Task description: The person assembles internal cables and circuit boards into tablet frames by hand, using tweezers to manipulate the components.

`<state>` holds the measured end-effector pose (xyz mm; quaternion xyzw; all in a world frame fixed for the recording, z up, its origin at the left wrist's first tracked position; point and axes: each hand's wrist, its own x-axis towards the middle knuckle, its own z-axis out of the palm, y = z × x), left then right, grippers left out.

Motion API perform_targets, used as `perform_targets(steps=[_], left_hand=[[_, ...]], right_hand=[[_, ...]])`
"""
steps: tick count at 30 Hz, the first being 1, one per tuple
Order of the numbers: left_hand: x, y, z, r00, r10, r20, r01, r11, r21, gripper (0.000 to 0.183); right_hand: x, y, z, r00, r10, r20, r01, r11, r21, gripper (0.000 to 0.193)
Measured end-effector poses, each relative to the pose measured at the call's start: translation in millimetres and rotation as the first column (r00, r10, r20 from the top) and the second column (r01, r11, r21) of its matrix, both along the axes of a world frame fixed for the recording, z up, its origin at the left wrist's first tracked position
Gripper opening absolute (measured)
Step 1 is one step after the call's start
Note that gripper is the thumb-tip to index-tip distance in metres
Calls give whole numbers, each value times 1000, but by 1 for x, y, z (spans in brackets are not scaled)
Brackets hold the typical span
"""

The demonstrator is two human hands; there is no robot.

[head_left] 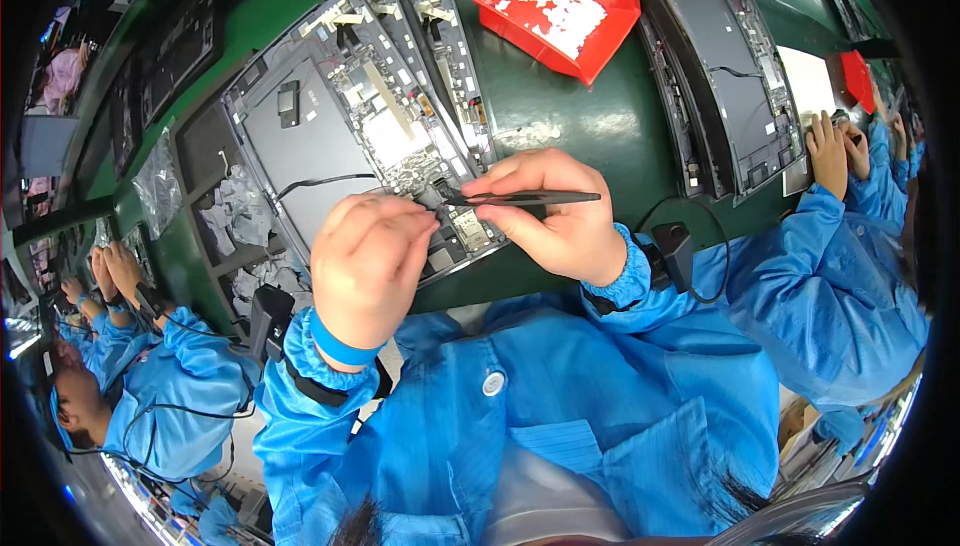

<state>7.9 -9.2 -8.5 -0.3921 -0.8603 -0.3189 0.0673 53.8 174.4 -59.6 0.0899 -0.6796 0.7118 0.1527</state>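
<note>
An open tablet-like device housing lies tilted in front of me, with a long circuit board along its right side. Black tweezers are gripped between the thumb and fingers of my right hand. Their tips point left, down at the lower part of the board beside a small dark part. My left hand is closed in a pinch at the same spot, close to the tweezer tips; whatever lies between its fingertips is hidden. A thin black cable runs across the housing towards the board.
More housings lie beneath and behind this one. At the back stands a red bin of small white pieces. Another stack of housings stands right. A compartment tray holds crumpled clear film at left. Co-workers' hands work on both sides.
</note>
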Motion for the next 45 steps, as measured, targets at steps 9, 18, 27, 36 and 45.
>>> perform_targets(steps=[9,18,27,36,45], left_hand=[[30,4,-10,924,-134,-359,-13,925,-380,29],[21,1,-12,953,-168,-251,90,951,-295,19],[19,8,-5,962,-168,-214,109,959,-260,27],[23,11,-7,930,-190,-314,62,924,-377,22],[22,9,-6,966,-147,-213,83,956,-283,21]], right_hand=[[0,-2,-3,987,-81,-141,103,983,153,17],[-4,1,0,951,15,-308,79,953,293,23],[6,4,-9,979,-131,-159,116,988,-98,24],[9,3,-19,971,-132,-197,110,987,-119,27],[5,-3,-18,926,-106,-362,151,984,97,27]])
